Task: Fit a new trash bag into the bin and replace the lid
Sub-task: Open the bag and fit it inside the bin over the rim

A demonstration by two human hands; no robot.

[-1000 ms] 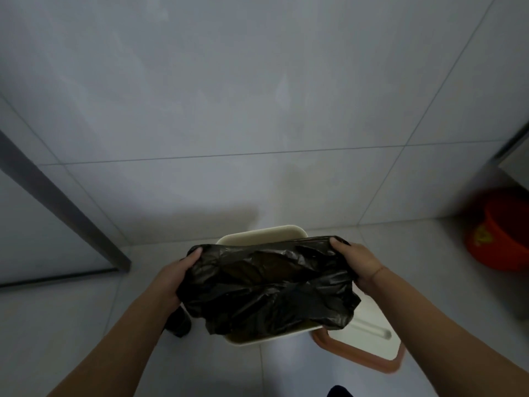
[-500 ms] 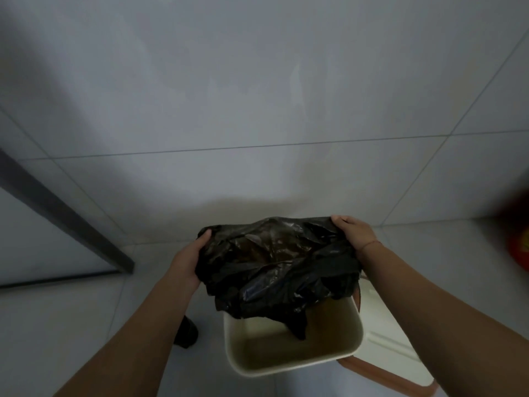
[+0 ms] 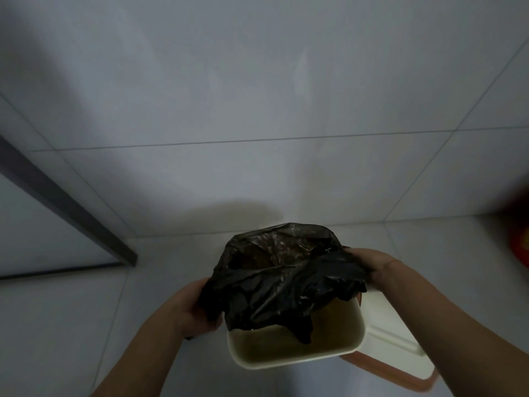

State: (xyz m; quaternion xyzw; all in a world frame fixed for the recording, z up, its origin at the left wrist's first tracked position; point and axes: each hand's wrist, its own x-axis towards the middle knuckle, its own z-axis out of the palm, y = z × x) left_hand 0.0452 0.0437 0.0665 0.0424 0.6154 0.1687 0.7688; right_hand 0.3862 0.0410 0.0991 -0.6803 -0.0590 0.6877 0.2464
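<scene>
— What do our two hands hold?
— Our left hand point(image 3: 197, 306) and right hand point(image 3: 375, 267) each grip one black trash bag point(image 3: 280, 276), draped over one cream bin point(image 3: 300, 359).
— And the lid?
— One lid point(image 3: 395, 348) lies on the floor point(image 3: 71, 325), at the bin's four o'clock.

Bin mouth: the black trash bag point(image 3: 283, 285) is draping over the far part of the cream bin point(image 3: 294, 359), leaving the near part of the opening gaping free.
Bin sides: the left hand point(image 3: 197, 306) and right hand point(image 3: 372, 267) are gripping the bag's edges, blocking both flanks.
Right of bin: the lid point(image 3: 400, 351) is lying on the floor touching the bin, taking up that ground.
Behind: the tiled wall point(image 3: 257, 96) is standing close behind the bin.
Left: open floor point(image 3: 71, 325) is stretching to the metal door frame point(image 3: 65, 202).
Far right: a blurred red object point(image 3: 519, 242) is sitting at the edge.
</scene>
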